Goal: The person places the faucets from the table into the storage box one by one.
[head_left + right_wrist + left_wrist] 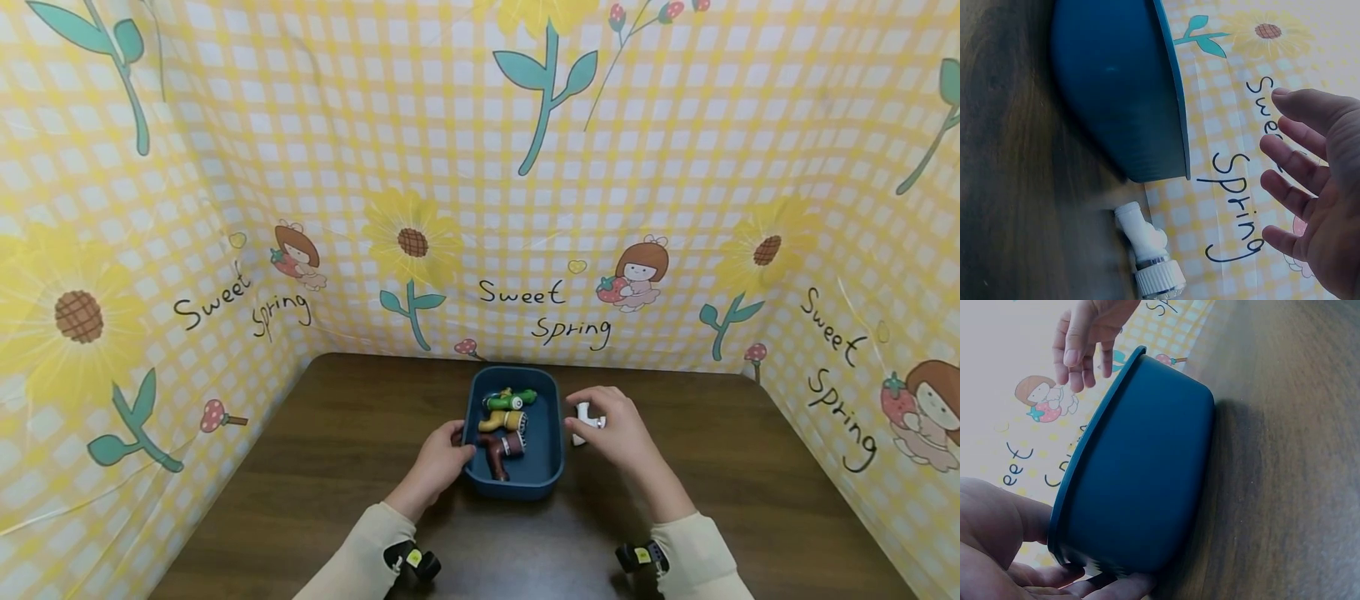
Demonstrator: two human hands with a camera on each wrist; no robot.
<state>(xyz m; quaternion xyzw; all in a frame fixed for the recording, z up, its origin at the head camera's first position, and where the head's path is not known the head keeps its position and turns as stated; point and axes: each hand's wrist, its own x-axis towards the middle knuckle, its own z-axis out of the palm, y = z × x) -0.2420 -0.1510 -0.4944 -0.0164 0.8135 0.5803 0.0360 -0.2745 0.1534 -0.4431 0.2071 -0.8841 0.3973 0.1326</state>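
A dark blue bin (551, 442) stands on the table. In it lie a green fitting (501, 402), a yellow fitting (498, 421) and a brown fitting (497, 460). At the bin's left wall is my left hand (431, 467), its thumb by the rim. Between its fingers the left wrist view shows a small dark fitting (1092, 567) with a shiny band, mostly hidden. Over a white fitting (1141, 237) with a silver band and ridged collar, lying right of the bin, my right hand (618, 429) hovers with spread, slightly bent fingers, holding nothing.
The brown wooden table (337, 417) is walled at the back and both sides by a yellow checked cloth (517, 225) printed with flowers. A dark strap device sits on each wrist. The bin's raised walls stand between the hands.
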